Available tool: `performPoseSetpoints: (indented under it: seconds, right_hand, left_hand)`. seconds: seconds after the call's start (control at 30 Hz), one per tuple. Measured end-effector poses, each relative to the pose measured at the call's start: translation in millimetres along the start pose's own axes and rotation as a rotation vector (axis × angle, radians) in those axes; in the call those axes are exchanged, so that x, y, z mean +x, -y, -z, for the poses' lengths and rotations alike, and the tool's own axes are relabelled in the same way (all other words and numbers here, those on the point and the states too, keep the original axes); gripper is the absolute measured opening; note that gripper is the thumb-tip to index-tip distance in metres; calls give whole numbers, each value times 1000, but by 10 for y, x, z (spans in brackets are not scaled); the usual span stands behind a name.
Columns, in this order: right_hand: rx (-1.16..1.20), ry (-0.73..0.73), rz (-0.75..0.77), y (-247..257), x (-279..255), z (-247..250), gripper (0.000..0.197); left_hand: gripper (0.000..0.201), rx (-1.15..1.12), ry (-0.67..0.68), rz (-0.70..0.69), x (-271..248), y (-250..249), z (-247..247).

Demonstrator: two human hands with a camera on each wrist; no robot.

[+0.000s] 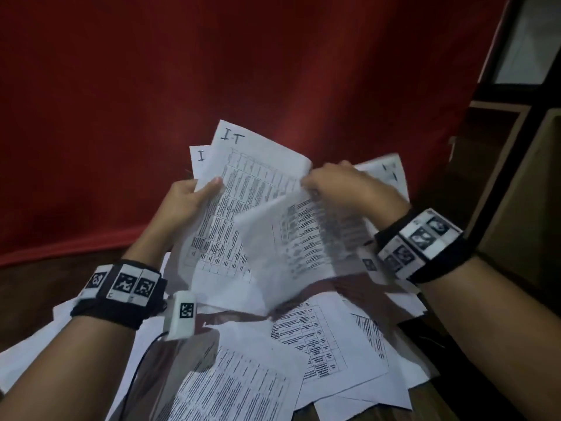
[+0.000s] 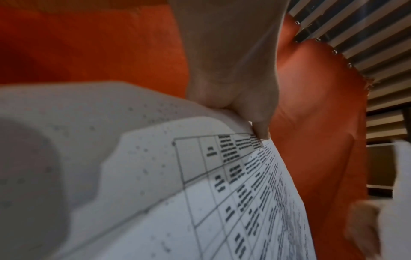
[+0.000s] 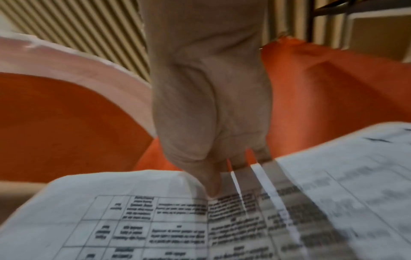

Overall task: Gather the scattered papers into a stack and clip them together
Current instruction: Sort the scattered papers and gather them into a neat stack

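My left hand holds a few printed sheets upright by their left edge, thumb on the front; the top one is marked "I-T". In the left wrist view the left hand pinches the table-printed sheet. My right hand pinches another printed sheet by its top edge, just right of the held sheets. The right wrist view shows the right hand's thumb pressed on that sheet. More loose papers lie scattered on the surface below. No clip is visible.
A red cloth hangs behind and reaches down onto the surface. Wooden shelving stands at the right. A dark cable runs from the left wrist device across the lower papers.
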State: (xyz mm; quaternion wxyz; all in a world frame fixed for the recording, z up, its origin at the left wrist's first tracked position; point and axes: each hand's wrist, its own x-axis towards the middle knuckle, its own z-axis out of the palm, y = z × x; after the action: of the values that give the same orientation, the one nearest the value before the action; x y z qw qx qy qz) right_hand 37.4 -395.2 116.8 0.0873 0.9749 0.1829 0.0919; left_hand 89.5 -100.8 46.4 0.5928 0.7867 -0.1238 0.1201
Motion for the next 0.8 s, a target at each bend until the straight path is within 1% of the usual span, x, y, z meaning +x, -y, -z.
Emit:
performPoseSetpoints:
  seconds: [0.07, 0.1, 0.13, 0.2, 0.3, 0.33, 0.4, 0.43, 0.47, 0.5, 0.53, 0.57, 0.6, 0.63, 0.67, 0.7, 0.73, 0.77, 0.8]
  right_hand:
    - [-256, -102, 106, 296, 62, -51, 23]
    - [-317, -163, 167, 453, 99, -129, 26]
    - [-331, -220, 245, 616, 126, -214, 27]
    - [-299, -296, 406, 923, 149, -405, 24]
    - [-165, -471, 658, 1169, 177, -701, 7]
    - [-120, -539, 729, 1183, 188, -785, 6]
    - [-73, -611, 794, 1192, 204, -890, 12]
    - [-62, -627, 803, 1186, 210, -923, 14]
    - [-43, -643, 808, 1169, 213, -954, 14]
    - [-16, -667, 796, 1144, 199, -966, 11]
    - [18, -702, 756, 1105, 184, -976, 7]
    - [62, -748, 656, 1046, 161, -973, 11]
    - [117, -817, 488, 948, 143, -953, 27]
    - [212, -890, 267, 811, 131, -936, 48]
    - [382, -928, 23, 662, 128, -926, 71]
    - [637, -903, -187, 530, 100, -875, 92]
    - [964, -842, -315, 412, 84, -822, 108]
    - [1338, -765, -366, 336, 71, -773, 114]
    - [1654, -663, -368, 278, 67, -739, 104]
  left_hand:
    - [45, 31, 61, 28, 26, 6, -71]
    - [41, 5, 102, 26, 8, -4, -137]
    - [36, -49, 137, 28, -11, -1, -211]
    - [37, -150, 182, 46, -49, 4, -338]
    - [58, -192, 222, 83, -121, 37, -397]
    - [65, -208, 237, 98, -139, 53, -394]
    - [76, -233, 268, 114, -168, 74, -370]
    - [74, -225, 284, 103, -193, 56, -369]
    - [64, -222, 281, 91, -206, 46, -369]
    - [50, -222, 250, 78, -216, 22, -365]
    - [39, -244, 198, 61, -220, -5, -354]
    - [34, -249, 136, 29, -207, -3, -321]
    - [31, -237, 77, -18, -201, -21, -280]
    - [29, -205, 20, -59, -197, -27, -224]
    - [27, -191, -27, -91, -200, -40, -171]
    - [23, -192, -54, -116, -214, -65, -129]
    - [18, -200, -63, -130, -214, -82, -108]
    - [13, -201, -64, -147, -220, -97, -111]
    - [9, -180, -64, -177, -224, -107, -135]
